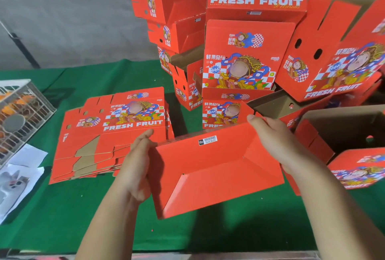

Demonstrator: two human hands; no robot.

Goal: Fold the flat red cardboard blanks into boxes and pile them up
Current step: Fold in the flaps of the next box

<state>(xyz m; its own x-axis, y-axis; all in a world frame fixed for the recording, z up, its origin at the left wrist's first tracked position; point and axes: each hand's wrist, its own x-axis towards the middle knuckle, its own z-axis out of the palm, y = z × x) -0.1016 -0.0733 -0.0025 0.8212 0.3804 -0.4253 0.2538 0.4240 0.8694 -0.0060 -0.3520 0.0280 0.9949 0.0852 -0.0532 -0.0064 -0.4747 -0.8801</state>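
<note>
A person holds a red box (216, 168) above the near middle of the table (62, 207), which is covered in green cloth. The box's folded bottom flaps face the camera, and a small white barcode label (207, 140) sits near its upper edge. The left hand (137, 168) grips the box's left side, with the fingers curled around the edge and the thumb up by the top corner. The right hand (273, 141) holds the right side, thumb on the top right corner and fingers hidden behind the cardboard.

Just left of the held box, a stack of flat blanks (112, 132) lies on the table, printed side up, showing "FRESH FRUIT" and a cartoon figure. Behind the held box, toward the far edge of the table, a pile of folded boxes (245, 55) rises in several uneven tiers, some tilted, some with open tops showing brown insides. More folded boxes (337, 68) lean at the far right, and one open box (343, 130) stands just beside the right forearm.

At the left edge of the table stands a white wire crate (18, 114) with orange things inside. White papers (18, 174) lie in front of it, touching the near side of the crate.
</note>
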